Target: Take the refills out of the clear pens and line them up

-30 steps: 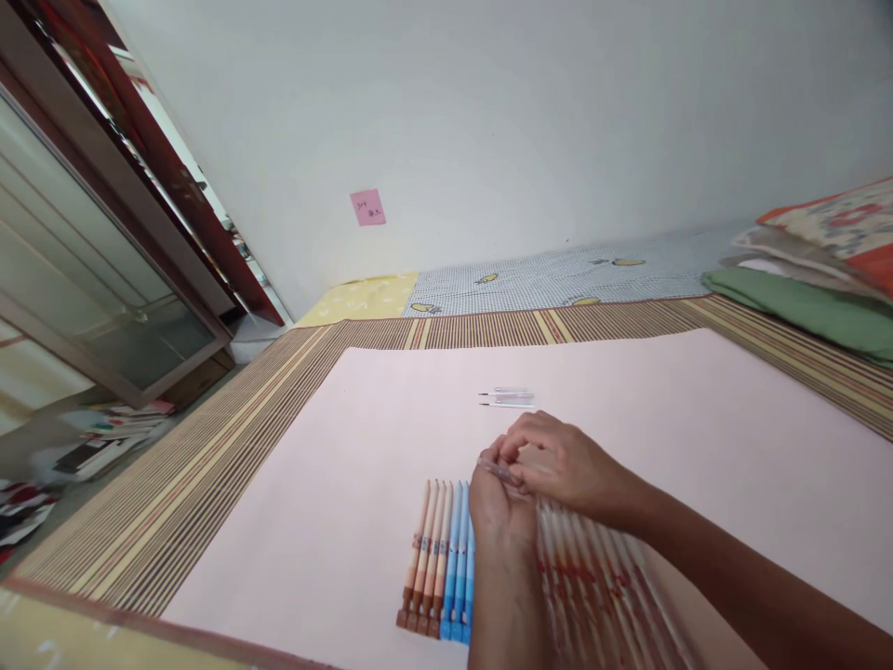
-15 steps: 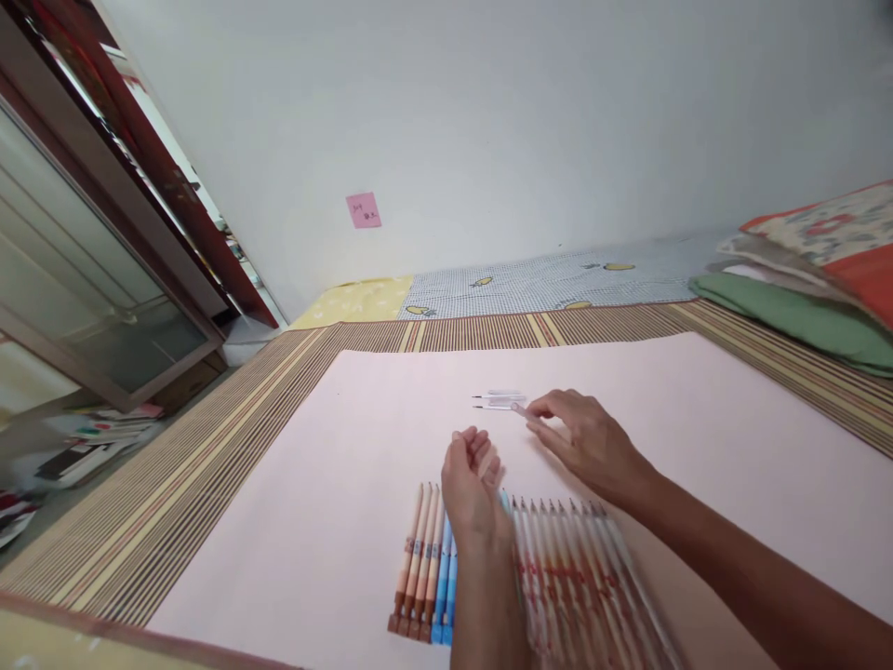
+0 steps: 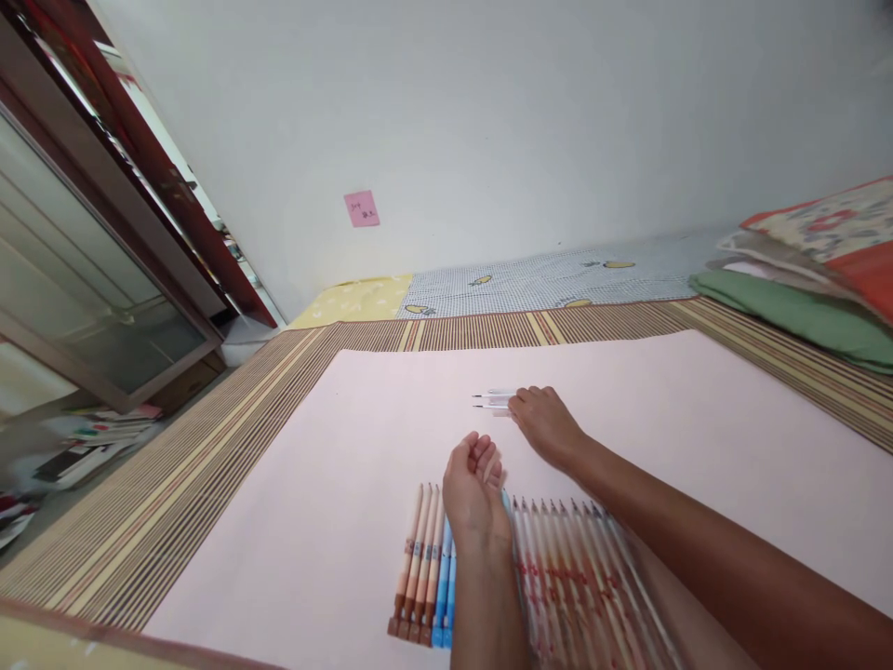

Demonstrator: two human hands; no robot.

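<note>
My right hand (image 3: 545, 425) reaches forward on the pink sheet (image 3: 313, 502), its fingertips pinched on a clear pen refill and touching the small pile of clear refills (image 3: 492, 400). Nearer to me, my left hand (image 3: 473, 486) hovers with its fingers curled inward; whatever is inside them is hidden. Under my left wrist lies a row of pens: brown ones (image 3: 417, 558), blue ones (image 3: 446, 577) and several white ones with red print (image 3: 579, 577) beneath my right forearm.
The pink sheet lies on a striped mat (image 3: 209, 437) over a bed. Folded bedding and a pillow (image 3: 802, 279) are stacked at the right. A glass-door cabinet (image 3: 84, 279) and books on the floor (image 3: 90, 447) are at the left. A pink note (image 3: 361, 208) is stuck on the wall.
My hands were together over the pens; they have come apart. My right hand has carried a clear refill forward to the pile, while my left hand has stayed above the pens.
</note>
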